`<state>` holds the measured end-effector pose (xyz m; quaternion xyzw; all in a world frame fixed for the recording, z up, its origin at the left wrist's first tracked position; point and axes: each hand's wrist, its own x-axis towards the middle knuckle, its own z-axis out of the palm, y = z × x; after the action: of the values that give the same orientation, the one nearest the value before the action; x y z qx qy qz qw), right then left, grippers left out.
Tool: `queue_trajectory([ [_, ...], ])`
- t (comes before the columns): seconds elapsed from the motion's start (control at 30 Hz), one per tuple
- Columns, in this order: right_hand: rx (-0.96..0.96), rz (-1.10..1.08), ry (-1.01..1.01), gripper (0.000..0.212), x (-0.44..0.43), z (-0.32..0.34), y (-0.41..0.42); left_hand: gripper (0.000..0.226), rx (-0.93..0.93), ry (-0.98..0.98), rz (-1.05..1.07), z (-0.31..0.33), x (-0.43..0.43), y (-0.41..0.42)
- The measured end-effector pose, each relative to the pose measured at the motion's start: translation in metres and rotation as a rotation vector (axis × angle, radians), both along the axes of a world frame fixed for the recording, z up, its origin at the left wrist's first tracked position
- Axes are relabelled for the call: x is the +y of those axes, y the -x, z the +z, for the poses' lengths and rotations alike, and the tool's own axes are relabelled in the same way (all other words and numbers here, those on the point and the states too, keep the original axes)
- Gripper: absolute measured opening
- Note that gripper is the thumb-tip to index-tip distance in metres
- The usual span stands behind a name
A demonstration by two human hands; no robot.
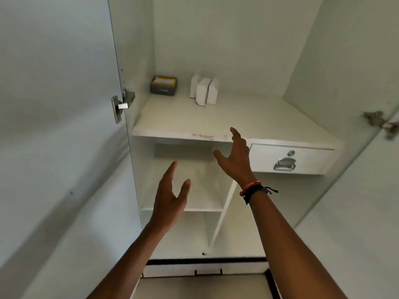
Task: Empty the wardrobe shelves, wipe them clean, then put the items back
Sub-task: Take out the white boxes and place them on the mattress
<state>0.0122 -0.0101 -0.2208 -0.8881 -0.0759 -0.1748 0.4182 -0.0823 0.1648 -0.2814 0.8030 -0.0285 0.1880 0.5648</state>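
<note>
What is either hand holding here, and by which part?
Nothing. The left hand and the right hand are both open and empty, raised in front of the shelf.

Red and black wrist bracelets [252, 189]

White upper shelf [237, 117], front edge scuffed. A grey box [164, 86] with yellow contents sits in its back-left corner. Three upright white boxes [204, 90] stand near it, huddled together.

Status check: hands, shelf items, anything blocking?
Left hand open, right hand open, both empty, raised. Grey box with yellow top and three white upright boxes at back of white upper shelf. Nothing between hands and boxes.
</note>
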Motion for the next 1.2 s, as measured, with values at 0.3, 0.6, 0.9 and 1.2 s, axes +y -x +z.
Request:
queue_trajectory([
  [0.3, 0.002, 0.158, 0.171, 0.084, -0.029, 0.029, -0.125, 0.071, -0.018, -0.021, 0.129, 0.074, -0.029, -0.129],
  [0.6, 0.015, 0.160, 0.347, 0.086, -0.050, 0.056, -0.213, 0.086, 0.171, -0.089, 0.131, 0.095, -0.038, -0.276],
  [0.9, 0.131, 0.170, 0.383, 0.088, -0.028, 0.064, -0.300, 0.092, 0.143, -0.159, 0.245, 0.091, -0.036, -0.382],
  [1.2, 0.226, 0.216, 0.370, 0.090, -0.001, 0.073, -0.365, 0.077, 0.072, -0.035, 0.161, 0.098, -0.030, -0.425],
])
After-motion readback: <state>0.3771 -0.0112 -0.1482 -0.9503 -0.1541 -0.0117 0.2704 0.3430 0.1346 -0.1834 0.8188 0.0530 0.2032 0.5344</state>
